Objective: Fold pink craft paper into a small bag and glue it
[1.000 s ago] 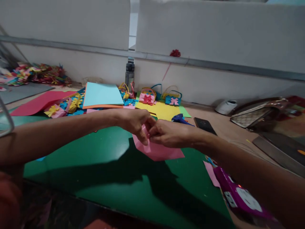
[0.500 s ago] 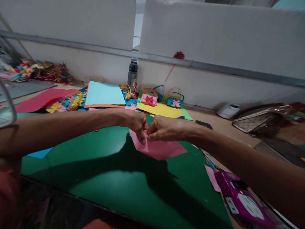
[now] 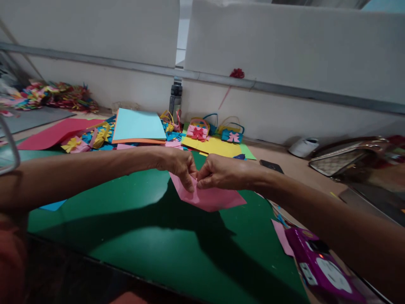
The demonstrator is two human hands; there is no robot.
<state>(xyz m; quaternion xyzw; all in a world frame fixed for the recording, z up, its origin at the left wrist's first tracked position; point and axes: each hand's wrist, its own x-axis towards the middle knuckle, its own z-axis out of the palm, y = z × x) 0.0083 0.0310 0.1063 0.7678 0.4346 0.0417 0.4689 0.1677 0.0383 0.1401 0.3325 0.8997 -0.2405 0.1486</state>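
Note:
A folded piece of pink paper (image 3: 218,199) is held up over the green table top (image 3: 152,249), throwing a shadow on it. My left hand (image 3: 181,165) pinches its upper edge, thumb pointing down across the front face. Close against it, my right hand (image 3: 218,171) grips the same edge with curled fingers. The knuckles of both hands nearly touch. The paper's far side and the fingertips behind it are hidden.
Behind lie light blue sheets (image 3: 139,124), yellow paper (image 3: 221,146), a small pink paper bag (image 3: 198,131) and a blue paper bag (image 3: 232,136) with bows. A purple device (image 3: 322,266) sits at right, near a phone (image 3: 271,166). Red paper (image 3: 60,133) lies left.
The pink paper and both hands have shifted very slightly; the grip looks the same. Nothing else has visibly moved.

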